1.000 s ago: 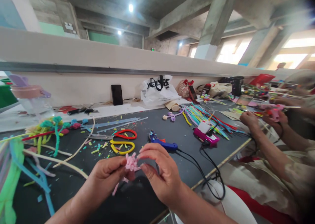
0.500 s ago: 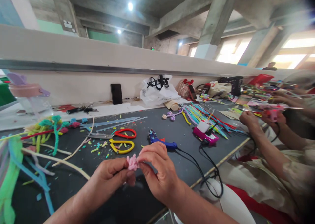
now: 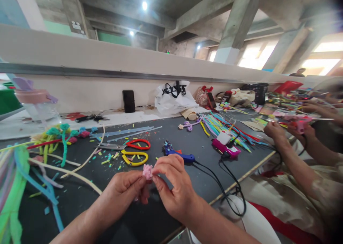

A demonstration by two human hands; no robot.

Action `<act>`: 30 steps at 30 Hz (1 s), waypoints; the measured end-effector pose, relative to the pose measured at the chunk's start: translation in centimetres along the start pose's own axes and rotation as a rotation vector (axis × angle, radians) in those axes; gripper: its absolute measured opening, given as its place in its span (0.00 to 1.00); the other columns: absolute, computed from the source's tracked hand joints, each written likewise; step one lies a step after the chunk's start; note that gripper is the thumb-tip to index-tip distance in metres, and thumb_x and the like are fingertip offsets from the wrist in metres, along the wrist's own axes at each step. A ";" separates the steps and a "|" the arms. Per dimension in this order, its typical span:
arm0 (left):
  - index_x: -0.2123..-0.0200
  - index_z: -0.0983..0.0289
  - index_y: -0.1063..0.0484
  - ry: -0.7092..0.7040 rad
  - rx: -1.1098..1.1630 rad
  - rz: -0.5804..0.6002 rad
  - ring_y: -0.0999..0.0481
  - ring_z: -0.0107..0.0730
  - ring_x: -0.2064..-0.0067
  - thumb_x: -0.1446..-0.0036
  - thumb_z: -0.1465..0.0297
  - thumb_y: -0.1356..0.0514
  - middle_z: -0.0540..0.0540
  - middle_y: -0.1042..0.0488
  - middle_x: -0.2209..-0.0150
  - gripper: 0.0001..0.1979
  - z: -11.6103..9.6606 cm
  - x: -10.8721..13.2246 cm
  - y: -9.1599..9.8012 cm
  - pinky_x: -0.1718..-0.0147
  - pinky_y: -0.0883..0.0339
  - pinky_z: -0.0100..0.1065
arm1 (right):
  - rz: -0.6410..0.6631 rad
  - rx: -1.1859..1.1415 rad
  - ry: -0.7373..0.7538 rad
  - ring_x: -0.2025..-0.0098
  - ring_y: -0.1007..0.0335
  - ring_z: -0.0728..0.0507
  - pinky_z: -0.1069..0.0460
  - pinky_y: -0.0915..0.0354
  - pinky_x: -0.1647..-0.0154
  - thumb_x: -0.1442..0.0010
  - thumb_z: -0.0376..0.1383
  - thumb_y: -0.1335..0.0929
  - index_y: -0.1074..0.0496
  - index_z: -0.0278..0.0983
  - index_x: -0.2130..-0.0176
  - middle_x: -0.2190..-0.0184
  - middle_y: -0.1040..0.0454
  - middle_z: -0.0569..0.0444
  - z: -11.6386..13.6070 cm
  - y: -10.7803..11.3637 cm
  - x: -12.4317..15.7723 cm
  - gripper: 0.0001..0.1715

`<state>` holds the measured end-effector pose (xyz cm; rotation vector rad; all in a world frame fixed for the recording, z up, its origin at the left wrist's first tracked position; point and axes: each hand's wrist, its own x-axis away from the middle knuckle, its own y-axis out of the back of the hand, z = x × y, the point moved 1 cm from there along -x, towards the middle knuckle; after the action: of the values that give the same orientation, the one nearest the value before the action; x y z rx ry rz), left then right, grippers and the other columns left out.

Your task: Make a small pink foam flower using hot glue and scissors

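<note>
Between both hands, above the dark table's near part, is a small pink fuzzy flower (image 3: pixel 147 172), made of bunched pipe cleaner by its look. My left hand (image 3: pixel 122 188) pinches it from the left with thumb and forefinger. From the other side, the thumb and fingertips of my right hand (image 3: pixel 174 186) close on its right edge. Just beyond the hands lie scissors (image 3: pixel 114 146) with one red and one yellow handle, among coloured clippings. A blue hot glue gun (image 3: pixel 184 157) rests past my right hand, its nozzle end smeared with bits.
Pipe cleaners (image 3: pixel 21 186) and teal pipe-cleaner pieces (image 3: pixel 64 144) spread over the left side. A magenta device (image 3: pixel 227 149) with a black cord lies right, near a pipe-cleaner bundle (image 3: pixel 214 124). A phone (image 3: pixel 129 101) leans on the partition. A co-worker's hands (image 3: pixel 276 131) are at far right.
The pink flower has turned a little and tilted upward between my fingers. Both hands keep their pinch on it. The whole view has shifted slightly.
</note>
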<state>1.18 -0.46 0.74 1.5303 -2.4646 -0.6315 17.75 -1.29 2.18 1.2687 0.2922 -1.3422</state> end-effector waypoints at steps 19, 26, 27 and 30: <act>0.79 0.64 0.30 -0.054 -0.102 -0.033 0.32 0.24 0.77 0.38 0.63 0.54 0.51 0.29 0.80 0.22 0.3 0.1 -0.2 0.79 0.41 0.23 | -0.096 -0.078 -0.090 0.65 0.33 0.48 0.48 0.44 0.56 0.44 0.27 0.33 0.29 0.38 0.70 0.69 0.28 0.55 -0.5 -1.1 0.4 0.06; 0.79 0.65 0.31 0.013 0.077 -0.033 0.32 0.25 0.77 0.39 0.60 0.52 0.51 0.28 0.81 0.21 0.0 -0.1 -0.2 0.78 0.39 0.23 | -0.136 -0.149 -0.140 0.63 0.32 0.47 0.48 0.41 0.56 0.44 0.30 0.33 0.27 0.37 0.70 0.68 0.28 0.53 -0.3 -0.7 0.2 0.05; 0.78 0.65 0.31 0.030 0.127 -0.039 0.31 0.26 0.77 0.40 0.60 0.52 0.51 0.28 0.81 0.21 -0.1 -0.1 -0.2 0.77 0.38 0.24 | -0.139 -0.161 -0.157 0.62 0.32 0.46 0.48 0.40 0.56 0.43 0.30 0.34 0.27 0.37 0.69 0.66 0.28 0.52 -0.3 -0.6 0.2 0.06; 0.77 0.65 0.31 0.069 0.248 -0.039 0.31 0.26 0.78 0.40 0.59 0.52 0.51 0.28 0.82 0.21 -0.2 -0.1 -0.1 0.76 0.38 0.25 | -0.148 -0.153 -0.179 0.59 0.32 0.45 0.48 0.39 0.55 0.42 0.30 0.35 0.27 0.36 0.68 0.64 0.28 0.49 -0.3 -0.3 0.3 0.07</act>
<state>1.42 -0.46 0.88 1.6586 -2.5434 -0.2800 17.78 -1.12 1.68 1.0081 0.3608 -1.5195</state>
